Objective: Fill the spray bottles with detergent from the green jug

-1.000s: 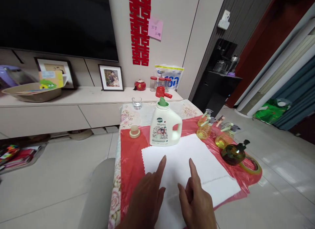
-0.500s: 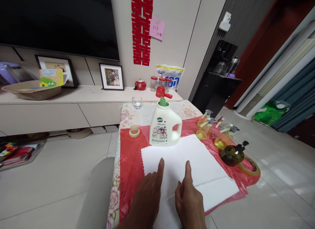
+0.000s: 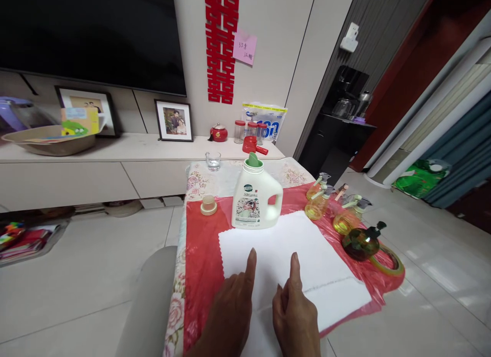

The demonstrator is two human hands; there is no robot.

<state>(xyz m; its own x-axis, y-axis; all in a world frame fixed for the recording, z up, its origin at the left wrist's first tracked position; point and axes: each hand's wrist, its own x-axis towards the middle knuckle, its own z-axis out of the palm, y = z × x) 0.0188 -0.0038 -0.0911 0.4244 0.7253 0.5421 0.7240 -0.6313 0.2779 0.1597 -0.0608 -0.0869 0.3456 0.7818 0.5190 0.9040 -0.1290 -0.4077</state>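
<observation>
My left hand (image 3: 230, 316) and my right hand (image 3: 295, 316) rest side by side on the near part of a white sheet (image 3: 276, 239). Each has its index finger stretched forward on the sheet and the other fingers curled; neither holds anything. The sheet lies on a red plastic cover (image 3: 201, 244) over a small table. A white detergent jug (image 3: 255, 198) with a green spout stands upright at the sheet's far edge. Its beige cap (image 3: 209, 205) sits on the red cover to the left of the jug.
Several yellow spray bottles (image 3: 316, 201) and a dark green pump bottle (image 3: 362, 242) stand along the table's right side, beside a tape roll (image 3: 387, 260). A glass (image 3: 213, 160) and a red scoop (image 3: 253, 144) are at the far end. A grey seat (image 3: 149, 306) is on my left.
Both hands have drawn back slightly toward me on the sheet, and the two index fingers now lie closer to parallel. Nothing else has moved.
</observation>
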